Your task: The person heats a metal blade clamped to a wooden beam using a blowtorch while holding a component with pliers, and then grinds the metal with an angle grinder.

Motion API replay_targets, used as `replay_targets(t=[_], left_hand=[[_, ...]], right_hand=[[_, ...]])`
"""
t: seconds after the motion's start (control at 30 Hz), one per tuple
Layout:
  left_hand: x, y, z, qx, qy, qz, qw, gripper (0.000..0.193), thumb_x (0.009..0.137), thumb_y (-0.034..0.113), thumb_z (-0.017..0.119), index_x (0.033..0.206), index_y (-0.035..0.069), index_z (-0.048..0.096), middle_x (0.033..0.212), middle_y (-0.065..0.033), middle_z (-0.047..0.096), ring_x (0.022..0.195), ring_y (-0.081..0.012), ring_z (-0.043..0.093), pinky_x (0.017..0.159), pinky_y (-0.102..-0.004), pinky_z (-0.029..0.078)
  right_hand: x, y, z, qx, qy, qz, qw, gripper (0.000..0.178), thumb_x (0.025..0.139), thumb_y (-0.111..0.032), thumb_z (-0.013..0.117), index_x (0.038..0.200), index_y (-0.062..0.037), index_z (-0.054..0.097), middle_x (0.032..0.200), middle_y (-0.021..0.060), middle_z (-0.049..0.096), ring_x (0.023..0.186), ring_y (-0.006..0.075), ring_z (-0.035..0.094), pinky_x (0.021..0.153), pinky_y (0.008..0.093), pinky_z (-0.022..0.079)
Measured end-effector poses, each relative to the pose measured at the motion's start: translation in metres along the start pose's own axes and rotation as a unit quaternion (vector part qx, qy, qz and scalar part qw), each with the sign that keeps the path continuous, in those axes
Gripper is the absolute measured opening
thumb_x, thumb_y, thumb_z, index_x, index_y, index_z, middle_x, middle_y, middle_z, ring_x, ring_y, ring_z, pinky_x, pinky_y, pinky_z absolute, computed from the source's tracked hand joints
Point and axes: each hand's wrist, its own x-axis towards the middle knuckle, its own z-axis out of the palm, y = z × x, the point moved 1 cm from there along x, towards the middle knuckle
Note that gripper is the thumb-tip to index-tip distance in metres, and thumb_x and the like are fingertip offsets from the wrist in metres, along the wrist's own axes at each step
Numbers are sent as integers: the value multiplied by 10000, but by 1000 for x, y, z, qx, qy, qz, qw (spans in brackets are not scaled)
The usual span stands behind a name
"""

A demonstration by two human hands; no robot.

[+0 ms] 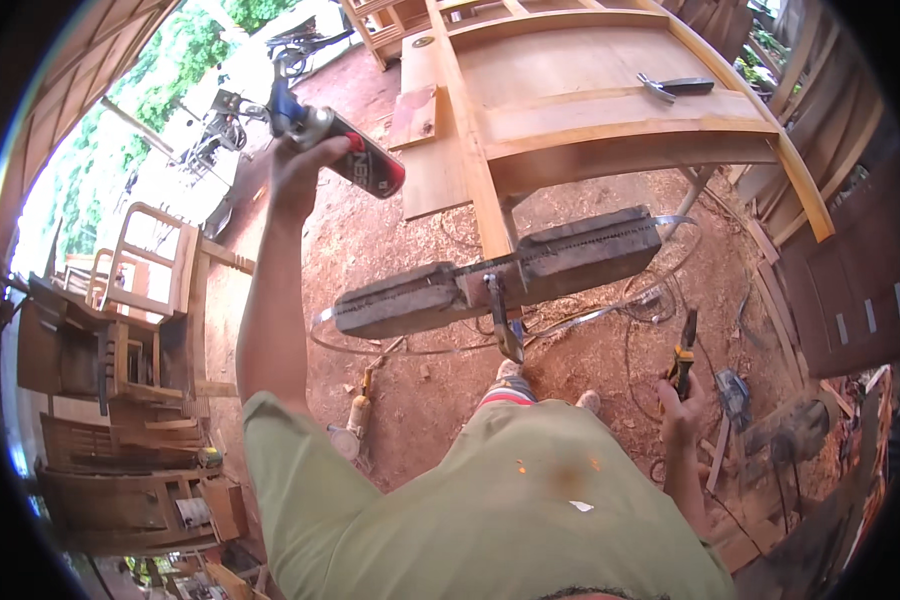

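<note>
My left hand [298,172] is raised and wrapped round a dark gas can [372,162] with a blue torch head [284,104] on it. Low on the right, my right hand [682,410] grips yellow-and-black pliers [683,362], jaws upward. Between the hands lies a long dark wooden block jig [590,255] in two halves. A toothed metal saw blade [620,303] runs along it and loops out past both ends, hanging below. A metal clamp [502,318] sits at the jig's middle, against the end of a wooden beam [475,170]. Neither hand touches the jig.
A wooden frame table [600,65] stands ahead, with another pair of pliers [675,87] on it. On the dusty floor are a grinder-like tool [352,425] and a blue power tool [732,398]. Wooden chairs [150,265] fill the left; dark panels [850,290] stand right.
</note>
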Motion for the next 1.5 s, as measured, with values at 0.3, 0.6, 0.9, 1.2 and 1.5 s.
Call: replay_targets(t=[0.3,0.6,0.9,1.2,1.5], left_hand=[[72,-162,6,70,-155,-140,975,326,754,63,840,1054,-7,736,966,-50,732,899,-147,671,842,-309,525],[97,-298,20,79,-226,-125,963,337,750,27,839,1064,9,720,981,-26,725,889,-126,674,832,-294,550],[113,-336,34,-48,-189,-140,971,391,771,15,839,1138,6,703,1034,-42,722,959,-136,671,898,-299,535],[118,-317,18,165,-229,-184,942,640,779,353,877,1280,28,645,1200,-77,688,1122,-186,618,961,-343,470],[101,-288,-14,175,-225,-257,924,794,844,515,765,1388,-20,547,1411,-144,563,1283,-242,525,1036,-389,426]], right_hand=[[-64,160,-71,-197,256,248,913,137,871,-120,685,854,-78,556,624,-12,525,459,89,478,405,260,370],[-215,212,-38,-198,284,524,778,155,828,-99,704,862,-67,556,665,19,546,503,148,536,421,317,418],[-203,184,35,-247,257,490,795,139,836,-103,699,872,-67,571,652,19,548,500,146,529,426,318,405],[-107,96,105,-135,273,196,932,139,872,-122,688,953,-49,602,774,19,606,619,91,550,552,239,433],[-24,-101,247,-363,-58,-8,930,193,889,-127,645,1010,22,630,894,127,585,824,242,581,772,335,464]])
